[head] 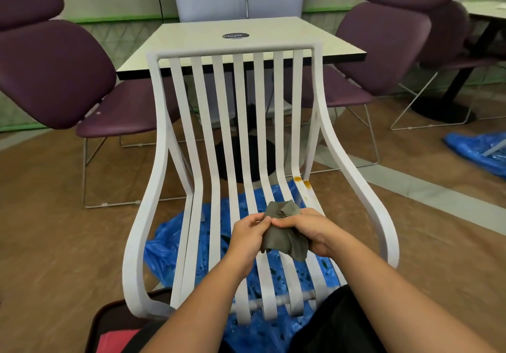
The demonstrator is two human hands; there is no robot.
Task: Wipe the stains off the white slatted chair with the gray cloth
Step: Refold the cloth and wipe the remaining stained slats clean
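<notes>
Dark trousers and a red-pink item at the bottom edge, nearest the camera. Both forearms reach forward over the seat. Left hand pinches the cloth's left edge between thumb and fingers; right hand is closed around its right side. Gray cloth is bunched, crumpled, olive-gray, one fold sticking up above the hands, a flap hanging below; held above the seat slats, whether it touches them I can't tell. White chair: curved slats running seat to backrest, looping armrests. Orange-brown stains on the rightmost slats at the seat-back bend, fainter yellowish streak trailing toward the hands. Blue plastic sheet on the floor under the chair. Behind: square table with a round black sticker, purple chairs on both sides.
</notes>
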